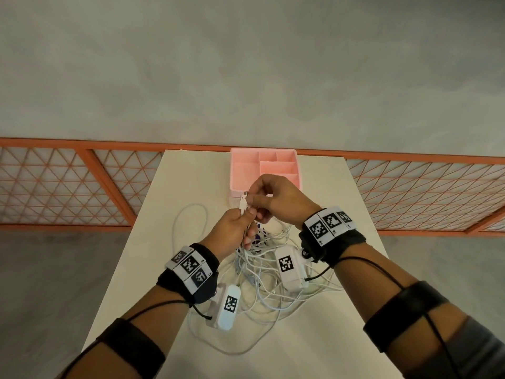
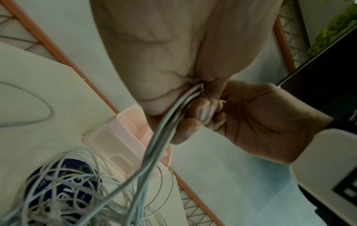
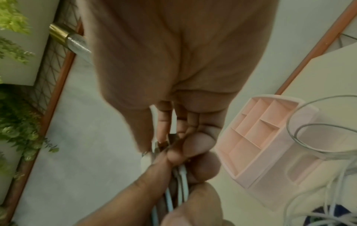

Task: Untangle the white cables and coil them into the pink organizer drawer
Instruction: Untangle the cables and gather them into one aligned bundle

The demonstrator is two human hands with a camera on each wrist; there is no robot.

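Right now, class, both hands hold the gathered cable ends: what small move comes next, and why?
Probably draw one white plug up and away with the right hand, since the left hand grips several strands leading into the tangled white cables.

Tangled white cables (image 1: 262,272) crowd the table (image 1: 153,242) before the pink organizer (image 1: 246,170).

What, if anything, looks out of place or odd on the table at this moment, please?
The white cables lie in one knotted heap on the table, covering a dark blue printed disc that seems unrelated. The pink organizer holds no cable yet. The left hand and right hand pinch connector ends together.
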